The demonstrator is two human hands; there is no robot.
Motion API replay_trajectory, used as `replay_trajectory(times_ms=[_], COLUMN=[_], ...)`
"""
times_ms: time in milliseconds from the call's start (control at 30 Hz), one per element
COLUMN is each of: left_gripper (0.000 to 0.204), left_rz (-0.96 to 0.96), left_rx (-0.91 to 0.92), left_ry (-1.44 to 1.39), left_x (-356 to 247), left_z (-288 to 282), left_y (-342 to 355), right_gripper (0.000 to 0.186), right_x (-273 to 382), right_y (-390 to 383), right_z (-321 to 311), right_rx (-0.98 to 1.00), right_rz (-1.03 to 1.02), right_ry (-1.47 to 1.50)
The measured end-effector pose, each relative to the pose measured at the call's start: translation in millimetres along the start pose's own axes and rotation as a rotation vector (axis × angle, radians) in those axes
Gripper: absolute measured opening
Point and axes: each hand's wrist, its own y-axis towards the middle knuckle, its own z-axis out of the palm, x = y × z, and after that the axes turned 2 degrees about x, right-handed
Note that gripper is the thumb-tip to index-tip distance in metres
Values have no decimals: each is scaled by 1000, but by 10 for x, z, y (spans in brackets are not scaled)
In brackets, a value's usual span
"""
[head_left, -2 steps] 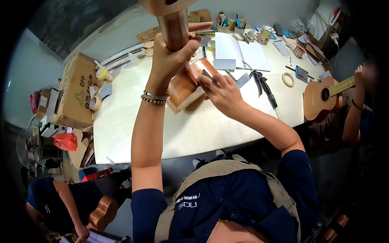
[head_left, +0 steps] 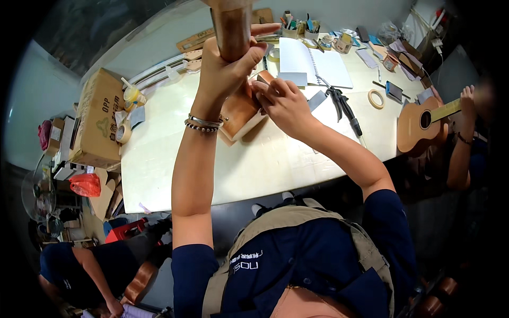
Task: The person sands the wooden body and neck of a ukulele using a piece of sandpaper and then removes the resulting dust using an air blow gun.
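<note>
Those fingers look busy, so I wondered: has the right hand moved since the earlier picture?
Yes: the right hand has shifted forward, away from the person's body, and is now closer to the open spiral notebook.

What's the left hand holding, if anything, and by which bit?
The left hand is holding a brown wooden ukulele-like instrument by its neck.

Lettering [head_left: 108, 105] on carton [head_left: 95, 135] and shirt [head_left: 313, 249].
</note>
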Motion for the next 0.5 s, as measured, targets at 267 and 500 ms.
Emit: replay_trajectory(times_ms=[267, 500], left_gripper=[26, 13], left_rz=[28, 40], left_rx=[-1, -20], left_ry=[-14, -16], left_x=[46, 14], left_z=[-44, -57], left_y=[58, 10], right_gripper=[31, 42], right_x=[-8, 119], right_y=[103, 31], right_z=[24, -22], right_rx=[-130, 18], right_rz=[41, 121], right_ry=[12, 148])
